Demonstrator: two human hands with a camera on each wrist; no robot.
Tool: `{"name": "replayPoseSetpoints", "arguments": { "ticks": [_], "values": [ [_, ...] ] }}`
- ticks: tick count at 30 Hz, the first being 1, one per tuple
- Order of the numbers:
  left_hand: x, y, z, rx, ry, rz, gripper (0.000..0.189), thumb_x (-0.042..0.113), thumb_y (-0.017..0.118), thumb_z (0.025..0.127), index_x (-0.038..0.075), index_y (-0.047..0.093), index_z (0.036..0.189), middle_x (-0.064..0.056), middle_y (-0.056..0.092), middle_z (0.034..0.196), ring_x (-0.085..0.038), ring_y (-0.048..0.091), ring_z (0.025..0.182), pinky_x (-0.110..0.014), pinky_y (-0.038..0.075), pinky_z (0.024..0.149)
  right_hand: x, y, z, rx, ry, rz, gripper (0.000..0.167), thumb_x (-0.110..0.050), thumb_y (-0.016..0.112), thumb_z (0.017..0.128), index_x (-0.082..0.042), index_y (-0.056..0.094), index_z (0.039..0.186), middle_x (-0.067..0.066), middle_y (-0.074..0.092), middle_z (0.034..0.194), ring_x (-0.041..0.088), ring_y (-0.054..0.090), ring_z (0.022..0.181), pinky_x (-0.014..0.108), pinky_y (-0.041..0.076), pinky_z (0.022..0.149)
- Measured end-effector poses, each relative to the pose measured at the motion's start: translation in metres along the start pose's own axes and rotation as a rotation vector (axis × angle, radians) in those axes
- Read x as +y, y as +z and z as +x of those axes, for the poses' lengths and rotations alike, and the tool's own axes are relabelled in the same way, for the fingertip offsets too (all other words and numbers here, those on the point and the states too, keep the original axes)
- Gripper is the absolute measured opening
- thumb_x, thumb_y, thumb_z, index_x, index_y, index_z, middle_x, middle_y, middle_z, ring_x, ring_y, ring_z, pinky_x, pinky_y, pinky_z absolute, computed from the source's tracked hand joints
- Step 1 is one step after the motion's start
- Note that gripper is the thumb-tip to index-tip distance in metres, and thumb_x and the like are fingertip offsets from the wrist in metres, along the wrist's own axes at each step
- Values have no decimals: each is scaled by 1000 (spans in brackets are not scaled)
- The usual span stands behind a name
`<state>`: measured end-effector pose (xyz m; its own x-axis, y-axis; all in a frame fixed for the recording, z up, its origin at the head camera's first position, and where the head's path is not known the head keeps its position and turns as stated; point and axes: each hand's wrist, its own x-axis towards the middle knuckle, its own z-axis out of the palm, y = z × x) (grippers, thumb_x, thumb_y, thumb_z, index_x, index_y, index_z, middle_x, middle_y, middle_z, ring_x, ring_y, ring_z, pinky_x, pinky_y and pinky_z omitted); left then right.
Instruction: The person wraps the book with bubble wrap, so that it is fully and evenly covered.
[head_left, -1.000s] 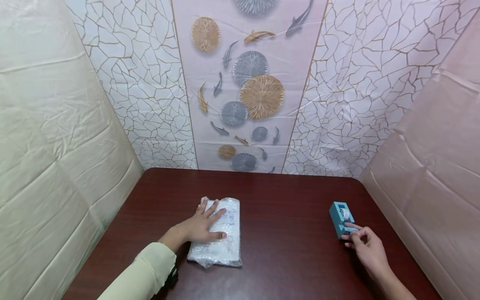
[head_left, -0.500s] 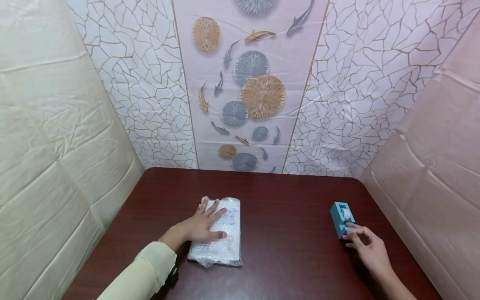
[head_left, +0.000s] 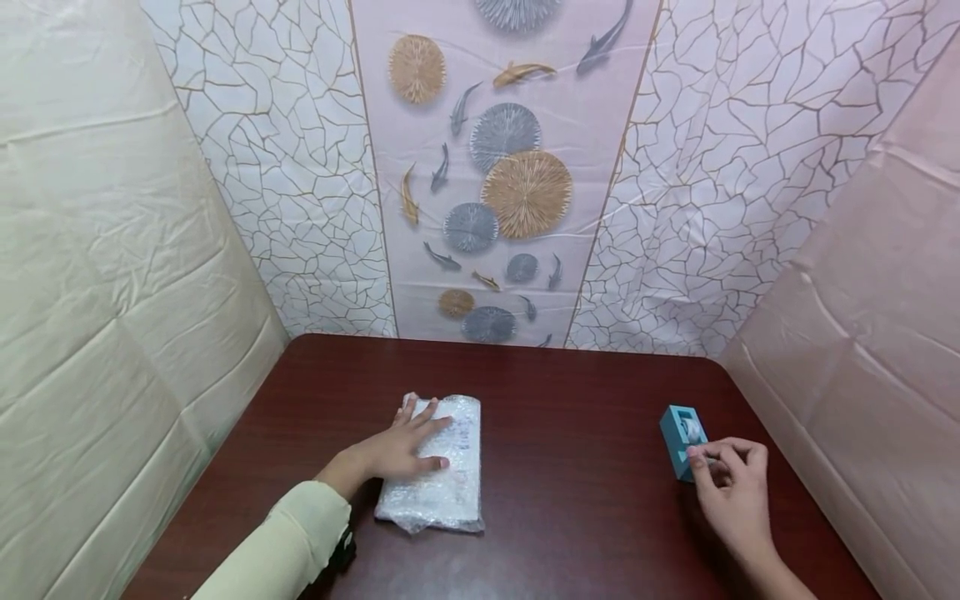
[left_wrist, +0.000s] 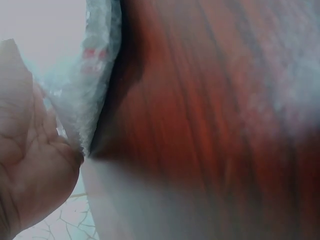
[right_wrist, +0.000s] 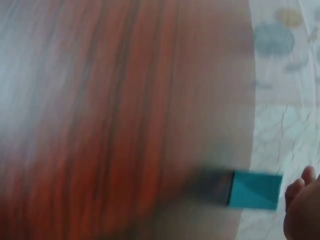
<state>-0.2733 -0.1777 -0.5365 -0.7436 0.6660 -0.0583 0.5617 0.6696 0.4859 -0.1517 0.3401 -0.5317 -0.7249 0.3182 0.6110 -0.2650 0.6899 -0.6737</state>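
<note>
A flat white package in bubble wrap [head_left: 457,492] lies on the table left of centre in the head view. My left hand [head_left: 397,450] rests on it with fingers spread, pressing its upper left part. The package's wrapped edge [left_wrist: 102,65] shows beside that hand in the left wrist view. At the right stands a blue tape dispenser [head_left: 675,442] with a roll of clear tape [head_left: 692,429] in it. My right hand [head_left: 735,492] is at its near end, thumb and forefinger tips pinched together at the tape's end. The tape between those tips is too thin to make out.
The dark red-brown wooden table [head_left: 570,467] spans between the package and the dispenser. A patterned cloth [head_left: 517,275] hangs behind its far edge. Pale fabric walls, left [head_left: 97,292] and right [head_left: 855,308], close in both sides.
My right hand has lifted slightly, its thumb and forefinger coming up to the dispenser's front top. The left thumb has shifted slightly; package and dispenser stay in place.
</note>
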Motion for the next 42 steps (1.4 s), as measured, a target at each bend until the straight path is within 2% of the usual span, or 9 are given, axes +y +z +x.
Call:
{"name": "replayPoseSetpoints", "arguments": {
  "ticks": [3, 8, 13, 17, 22, 26, 32, 38, 42],
  "values": [
    [-4, -1, 1, -6, 5, -50, 75, 51, 59, 112, 15, 37, 174, -25, 6, 185, -59, -16, 167, -77, 0, 134, -15, 12, -1, -14, -140, 39, 8, 9, 78, 95, 2, 77, 99, 8, 49, 122, -9, 53, 73, 7, 44, 63],
    [-8, -5, 2, -14, 21, -81, 68, 46, 56, 115, 15, 39, 173, -25, 6, 185, -59, -16, 167, -77, 2, 134, -43, 33, 0, -151, -294, 48, 13, 8, 75, 99, -2, 79, 107, 17, 54, 119, -6, 52, 93, 10, 47, 66],
    [-10, -9, 3, -16, 13, -79, 61, 42, 50, 118, 16, 41, 172, -23, 9, 185, -58, -16, 167, -75, 4, 135, -68, 57, 1, -280, -346, 97, 24, 9, 73, 100, -11, 78, 112, 6, 60, 112, 1, 51, 79, 16, 46, 62],
    [-11, -10, 4, -11, -3, -107, 54, 33, 47, 119, 16, 44, 171, -21, 10, 185, -55, -14, 168, -73, 4, 136, -85, 76, 1, -374, -372, 140, 25, 5, 72, 103, -18, 76, 112, -3, 65, 109, 4, 51, 77, 20, 47, 61],
    [-12, -12, 4, 8, 20, -114, 50, 18, 46, 119, 14, 47, 169, -24, 15, 184, -56, -9, 168, -74, 7, 136, -107, 97, -1, -470, -364, 196, 25, 0, 70, 106, -22, 76, 115, -5, 68, 107, 4, 54, 75, 23, 51, 61],
    [-11, -13, 2, 17, 33, -115, 50, 14, 47, 118, 11, 49, 167, -26, 19, 182, -58, -5, 168, -74, 10, 135, -120, 109, -4, -528, -322, 260, 23, -2, 69, 108, -23, 77, 116, 1, 71, 106, 6, 53, 71, 23, 49, 60],
    [-13, -12, 1, 27, 16, -173, 48, 7, 48, 116, 12, 52, 163, -24, 17, 183, -55, -6, 169, -74, 10, 135, -130, 126, -8, -594, -253, 359, 22, -5, 71, 107, -20, 79, 119, 6, 72, 106, 12, 56, 72, 26, 51, 61],
    [-18, -10, 1, 40, 8, -228, 50, 5, 47, 116, 6, 46, 166, -18, 27, 182, -53, -7, 169, -74, 7, 135, -135, 147, -12, -617, -198, 354, 13, -14, 73, 108, -23, 81, 110, -1, 78, 110, 9, 63, 81, 27, 57, 69],
    [-19, -9, 1, 32, -6, -232, 51, 7, 46, 116, 7, 44, 167, -15, 29, 182, -49, -7, 170, -72, 7, 136, -139, 161, -13, -664, -157, 354, 13, -15, 72, 109, -23, 82, 110, 1, 80, 113, 6, 65, 87, 28, 57, 73]
  ]
}}
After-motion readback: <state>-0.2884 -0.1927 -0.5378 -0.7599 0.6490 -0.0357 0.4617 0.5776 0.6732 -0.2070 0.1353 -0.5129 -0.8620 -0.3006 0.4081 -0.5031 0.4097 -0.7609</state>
